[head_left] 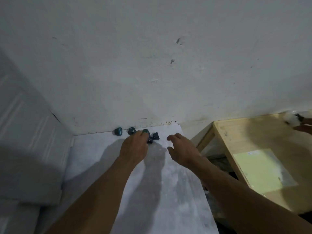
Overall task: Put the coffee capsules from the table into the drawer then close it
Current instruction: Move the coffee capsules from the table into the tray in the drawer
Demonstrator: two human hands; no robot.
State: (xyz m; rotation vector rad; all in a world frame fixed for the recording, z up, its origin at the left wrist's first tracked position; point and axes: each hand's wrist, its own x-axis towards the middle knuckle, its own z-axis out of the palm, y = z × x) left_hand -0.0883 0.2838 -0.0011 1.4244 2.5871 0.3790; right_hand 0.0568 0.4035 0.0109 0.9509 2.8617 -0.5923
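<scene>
Gleaming teal domed capsules (118, 131), L hand (134, 147) on some.

Plain room (scuffed white wall (152, 65))

We count five teal coffee capsules (118, 131) showing near twelve o'clock. There are two hands, the left hand (135, 146) and the right hand (184, 152). We also count one white table (168, 191), one wooden top (249, 132) at three o'clock, and one yellow sheet (258, 169).

Scuffed white wall (152, 56) rises behind a pale wooden table (244, 132), dimly lit
</scene>
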